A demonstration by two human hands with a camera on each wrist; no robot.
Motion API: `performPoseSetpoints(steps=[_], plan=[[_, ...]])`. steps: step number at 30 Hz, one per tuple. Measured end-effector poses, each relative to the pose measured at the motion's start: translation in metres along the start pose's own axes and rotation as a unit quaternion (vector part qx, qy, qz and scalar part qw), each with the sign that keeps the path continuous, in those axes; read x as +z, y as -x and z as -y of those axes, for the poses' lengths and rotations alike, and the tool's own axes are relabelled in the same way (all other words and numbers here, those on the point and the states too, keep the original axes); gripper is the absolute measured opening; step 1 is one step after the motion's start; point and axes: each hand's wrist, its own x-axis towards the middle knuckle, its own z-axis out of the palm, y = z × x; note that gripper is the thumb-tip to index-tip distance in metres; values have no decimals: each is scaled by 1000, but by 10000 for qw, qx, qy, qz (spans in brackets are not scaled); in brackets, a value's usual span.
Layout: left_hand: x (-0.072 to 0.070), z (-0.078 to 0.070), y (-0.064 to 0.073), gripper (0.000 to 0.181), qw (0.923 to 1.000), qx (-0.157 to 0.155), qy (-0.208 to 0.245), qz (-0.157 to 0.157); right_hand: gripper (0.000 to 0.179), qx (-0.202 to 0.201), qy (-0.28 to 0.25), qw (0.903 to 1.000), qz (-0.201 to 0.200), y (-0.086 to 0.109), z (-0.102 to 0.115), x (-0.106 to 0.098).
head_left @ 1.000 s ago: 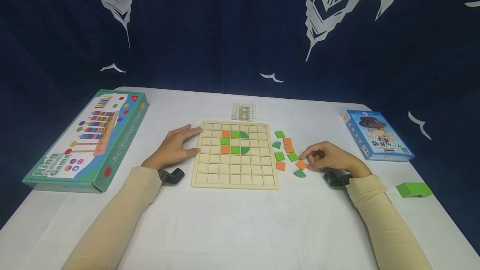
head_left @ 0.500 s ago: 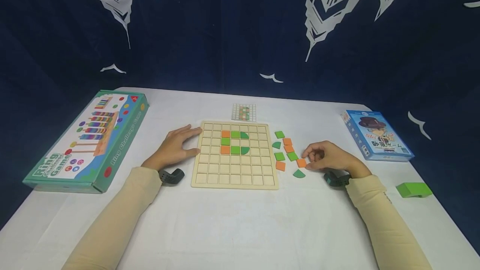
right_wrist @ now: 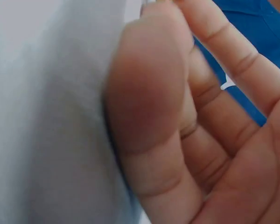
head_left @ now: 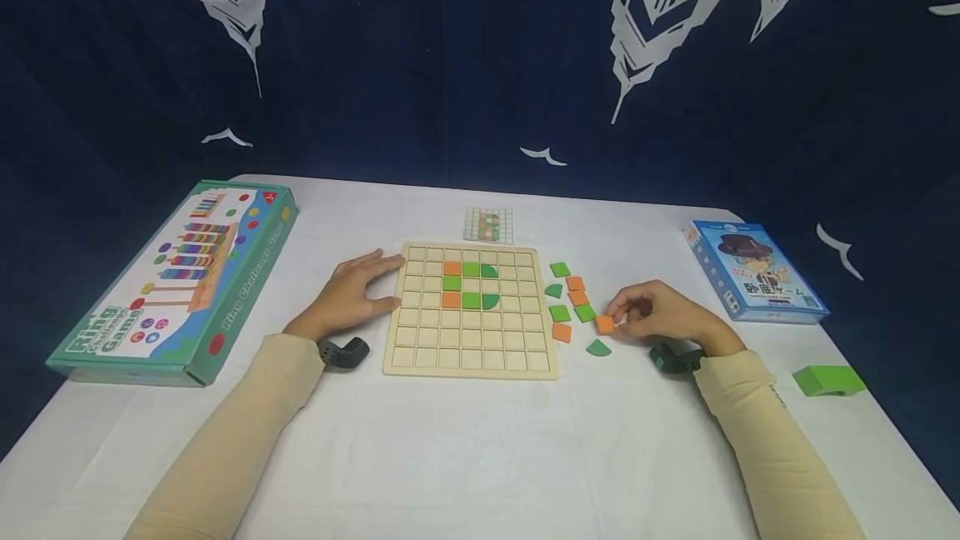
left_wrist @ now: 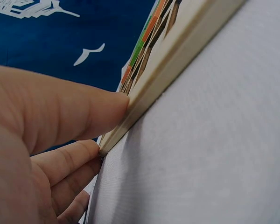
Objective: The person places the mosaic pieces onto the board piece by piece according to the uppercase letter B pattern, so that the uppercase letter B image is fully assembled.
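A wooden grid board (head_left: pixel 471 361) lies on the white table, with orange squares, green squares and dark green quarter-round tiles set in some upper cells. My left hand (head_left: pixel 347 294) rests at its left edge, thumb and fingers spread straight; in the left wrist view, the thumb (left_wrist: pixel 98 109) and fingertips touch the board's side (left_wrist: pixel 144 100). Right of the board, my right hand (head_left: pixel 660 312) pinches an orange square tile (head_left: pixel 604 325) between thumb and forefinger, its other fingers curled. In the right wrist view the thumb (right_wrist: pixel 147 88) fills the middle and hides the tile.
Several loose tiles lie between board and right hand, among them a green square (head_left: pixel 559 270) and a dark green quarter-round (head_left: pixel 598 347). A pattern card (head_left: pixel 471 224) lies behind the board. A green game box (head_left: pixel 247 269) stands left; a blue box (head_left: pixel 757 273) and green block (head_left: pixel 828 380) right.
The orange tile by my right fingertips has turned from a slant to nearly straight and now looks slightly tipped up. My left hand and the board have stayed put.
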Motion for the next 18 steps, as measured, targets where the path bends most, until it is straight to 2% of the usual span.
performPoseSetpoints(steps=[9,18], plan=[[0,0,1,72,10000,-16,37,-7,29,550,-209,9982,-132,-5,17,5],[0,-1,1,71,10000,21,12,-22,34,666,-589,9958,-214,-19,33,17]])
